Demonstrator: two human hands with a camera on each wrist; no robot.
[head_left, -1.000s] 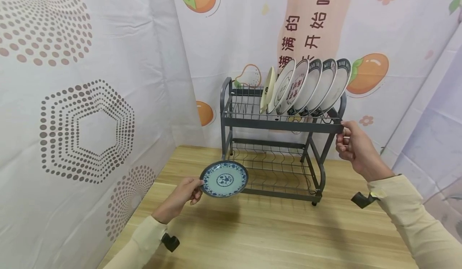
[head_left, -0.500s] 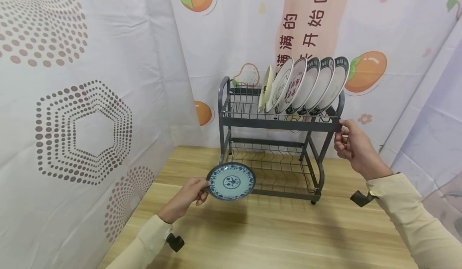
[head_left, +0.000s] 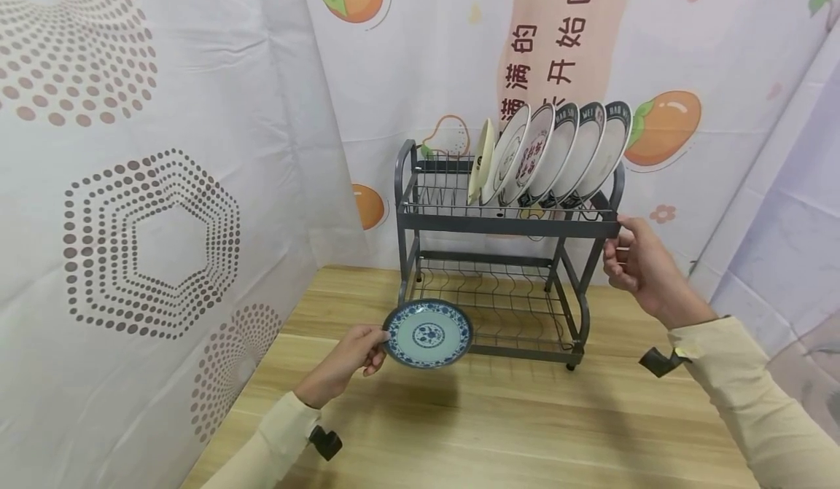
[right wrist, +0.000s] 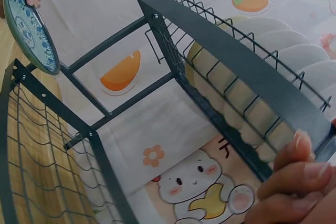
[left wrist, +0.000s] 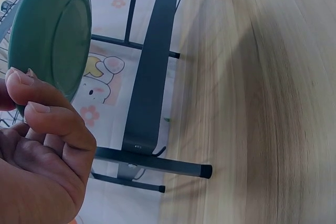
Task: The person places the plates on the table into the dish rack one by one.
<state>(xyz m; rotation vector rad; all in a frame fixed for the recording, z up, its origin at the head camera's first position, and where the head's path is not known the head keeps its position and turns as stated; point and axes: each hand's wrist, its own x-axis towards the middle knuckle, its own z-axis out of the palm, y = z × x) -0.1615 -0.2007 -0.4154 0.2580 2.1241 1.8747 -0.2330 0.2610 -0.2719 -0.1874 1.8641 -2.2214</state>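
Observation:
My left hand (head_left: pixel 348 361) pinches the left rim of a small blue-and-white patterned plate (head_left: pixel 428 334), held in the air before the lower tier of a dark grey dish rack (head_left: pixel 505 225). In the left wrist view the plate's plain green underside (left wrist: pixel 50 35) faces the camera, with curled fingers (left wrist: pixel 58 121) at its rim. My right hand (head_left: pixel 646 274) grips the front right corner of the rack's upper tier, fingers curled beneath. Several white plates (head_left: pixel 558 157) and a cream plate (head_left: pixel 482 161) stand on edge in the upper tier, leaning right.
Bare wire slots (head_left: pixel 442 183) show at the upper tier's left, and the lower wire tier (head_left: pixel 499 303) bears no dishes. The rack stands on a wooden table (head_left: pixel 525 423). Printed curtains (head_left: pixel 420 59) hang close behind and along the left.
My left hand has moved right and slightly nearer my body with the blue-and-white plate, which now overlaps more of the rack's lower front. My right hand has stayed on the rack corner.

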